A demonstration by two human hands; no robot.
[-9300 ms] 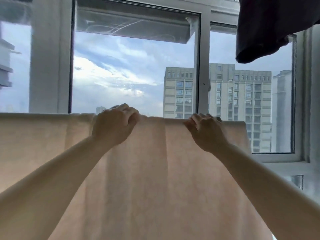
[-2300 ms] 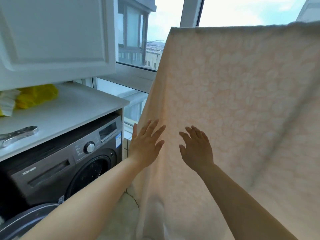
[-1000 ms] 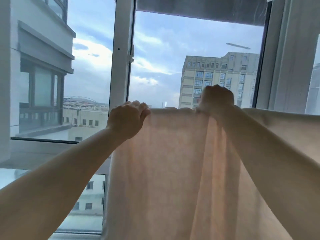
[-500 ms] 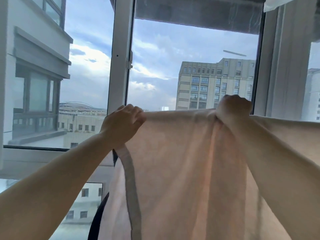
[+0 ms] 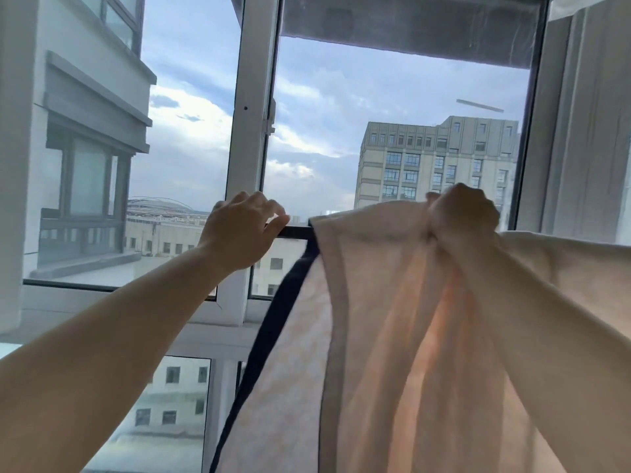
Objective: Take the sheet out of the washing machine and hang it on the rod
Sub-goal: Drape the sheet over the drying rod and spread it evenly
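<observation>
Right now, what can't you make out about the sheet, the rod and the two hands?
- Rod: head view, only a short dark stretch shows; the sheet covers the rest.
- Sheet's lower end: cut off by the bottom edge.
- Right hand: fingers buried in bunched fabric.
- Left hand: contact with the rod unclear.

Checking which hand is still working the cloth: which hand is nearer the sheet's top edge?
Right. The right hand grips the bunched top edge of the sheet; the left hand sits apart on the bare rod.
</observation>
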